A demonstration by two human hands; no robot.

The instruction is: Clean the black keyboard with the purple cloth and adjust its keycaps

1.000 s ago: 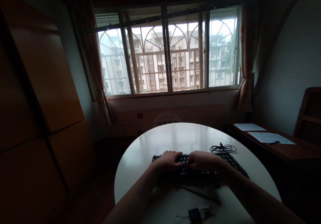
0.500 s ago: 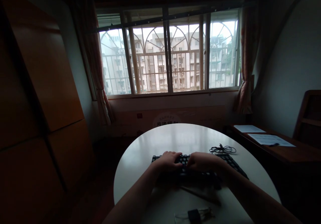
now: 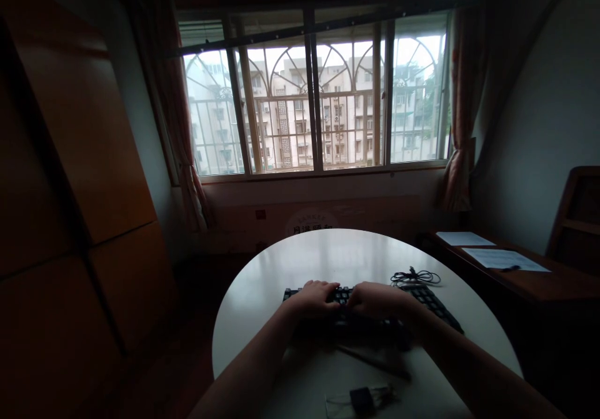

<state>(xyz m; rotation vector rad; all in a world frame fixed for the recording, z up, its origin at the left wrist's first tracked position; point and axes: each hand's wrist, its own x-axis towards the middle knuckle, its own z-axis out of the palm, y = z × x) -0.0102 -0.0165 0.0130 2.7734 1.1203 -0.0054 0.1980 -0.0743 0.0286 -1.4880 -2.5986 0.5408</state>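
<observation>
A black keyboard (image 3: 435, 309) lies across the round white table (image 3: 253, 287), partly covered by my hands and forearms. On its left part rests my left hand (image 3: 316, 298), palm down with the fingers stretched out and the thumb towards the middle. My right hand (image 3: 375, 300) is beside it, over the middle keys, fingers curled down and pressed together. What is between those fingers, if anything, is hidden. Behind the keyboard's right end lies its coiled black cable (image 3: 415, 276). A long thin dark stick-like tool (image 3: 375, 363) lies in front of the keyboard, blurred.
Near the table's front edge is a small dark block with thin wire-like parts (image 3: 362, 400), too blurred to name. At right, a low wooden table (image 3: 572, 284) holds paper sheets (image 3: 506, 259) and a dark pen (image 3: 510, 268). A wooden cabinet (image 3: 84, 144) stands left; a barred window is ahead.
The view has shifted very slightly. Both hands keep nearly the same place and shape on the keyboard.
</observation>
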